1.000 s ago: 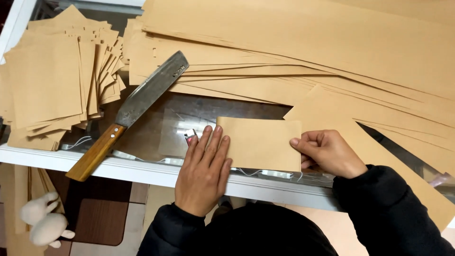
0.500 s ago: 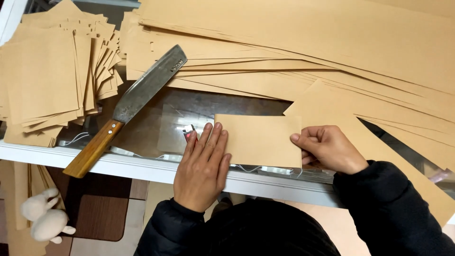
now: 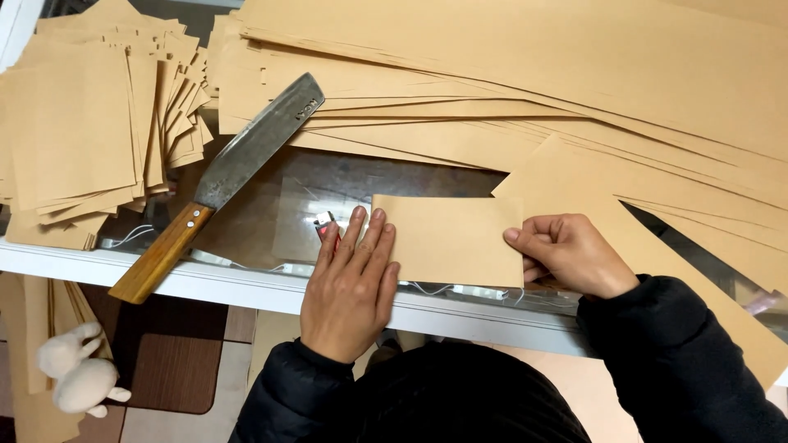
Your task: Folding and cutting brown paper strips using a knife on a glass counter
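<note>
Folded brown paper piece [image 3: 450,239]: flat on glass-topped desk [image 3: 246,279], near front edge. Left hand [image 3: 351,283]: fingers spread flat, pressing down the piece's left edge, apparently to hold the fold; nothing gripped. Right hand [image 3: 566,254]: fingers curled in a pinching grip on the right edge, steadying it. Large knife [image 3: 220,182], wooden handle: laid diagonally to the left, untouched, within reach. Stack of cut sheets [image 3: 78,131] at far left; long paper sheets [image 3: 533,74] fanned behind. Small pale toy [image 3: 78,373] on floor below.

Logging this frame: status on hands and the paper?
Left hand flat on folded brown sheet. Right hand pinching its right edge. Big knife lies clear, left.
</note>
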